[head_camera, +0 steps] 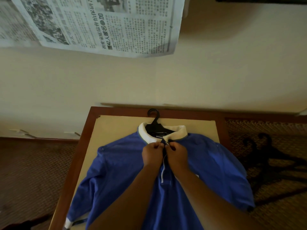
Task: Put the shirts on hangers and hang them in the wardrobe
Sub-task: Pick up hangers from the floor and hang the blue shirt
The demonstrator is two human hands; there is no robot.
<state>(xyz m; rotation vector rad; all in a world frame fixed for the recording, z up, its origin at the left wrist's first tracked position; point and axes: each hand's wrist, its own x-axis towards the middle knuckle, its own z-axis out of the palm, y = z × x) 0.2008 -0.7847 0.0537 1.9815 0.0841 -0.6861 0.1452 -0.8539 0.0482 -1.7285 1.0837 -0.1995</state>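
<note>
A blue long-sleeved shirt point(119, 165) with a white collar lies flat on a table point(116, 125) with a cream top. A black hanger point(155, 120) sits inside its neck, the hook poking out past the collar. My left hand point(152, 154) pinches the left edge of the placket just under the collar. My right hand point(177, 155) pinches the right edge, the two hands almost touching. The white-trimmed placket below them lies open.
Several spare black hangers point(269, 156) lie on a woven surface right of the table. A sheet of newspaper point(103, 24) hangs on the cream wall behind. The table's brown wooden frame point(83, 143) borders dark patterned floor on the left.
</note>
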